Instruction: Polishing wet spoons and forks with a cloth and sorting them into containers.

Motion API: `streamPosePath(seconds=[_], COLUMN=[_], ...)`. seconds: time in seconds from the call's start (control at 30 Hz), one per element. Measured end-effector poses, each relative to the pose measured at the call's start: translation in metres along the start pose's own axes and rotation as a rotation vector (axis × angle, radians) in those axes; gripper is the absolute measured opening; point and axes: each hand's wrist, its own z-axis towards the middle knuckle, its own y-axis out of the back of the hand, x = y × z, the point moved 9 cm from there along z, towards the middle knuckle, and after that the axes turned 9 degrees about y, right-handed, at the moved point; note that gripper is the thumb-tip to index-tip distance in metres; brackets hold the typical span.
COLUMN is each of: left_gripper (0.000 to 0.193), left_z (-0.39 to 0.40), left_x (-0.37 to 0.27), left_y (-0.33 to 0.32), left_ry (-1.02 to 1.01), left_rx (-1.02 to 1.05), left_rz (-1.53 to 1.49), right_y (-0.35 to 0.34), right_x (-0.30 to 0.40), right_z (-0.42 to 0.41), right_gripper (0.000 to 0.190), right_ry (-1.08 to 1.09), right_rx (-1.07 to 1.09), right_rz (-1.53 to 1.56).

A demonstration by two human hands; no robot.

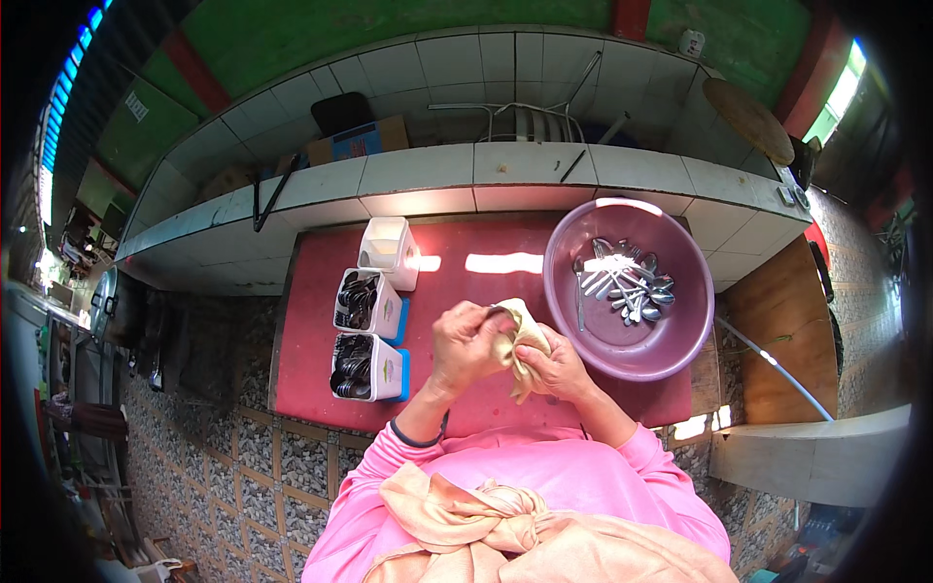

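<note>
My left hand (466,346) and my right hand (557,364) meet over the red table, both gripping a pale yellow cloth (526,335). Whatever may be wrapped in the cloth is hidden. To the right, a purple plastic basin (583,350) holds a loose pile of metal spoons and forks (634,284). On the left side of the table, two white plastic containers (390,313) (386,368) are packed with upright dark-looking cutlery (355,364). Behind them sits another white container (397,255), with no cutlery visible in it.
Beyond the red table (313,291) runs a white tiled ledge (423,169) with a dark metal bracket (273,197) on its left part. A metal-framed chair (536,120) and a cardboard box (393,133) lie behind the ledge. A wooden panel (783,335) stands at the right.
</note>
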Motion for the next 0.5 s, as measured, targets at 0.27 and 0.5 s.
streamPosePath(seconds=[0.27,0.5], left_gripper=[0.010,0.009], left_z=[0.014,0.049], left_x=[0.036,0.057], left_y=[0.048,0.184], left_ry=[0.093,0.088], left_rx=[-0.112,-0.737], left_rz=[-0.176,0.061], right_y=[0.007,0.045], right_x=[-0.005,-0.013], right_z=[-0.012,-0.032], right_gripper=[0.018,0.020], right_ry=[0.018,-0.191], right_rx=[0.021,-0.113], right_rz=[-0.191,-0.181])
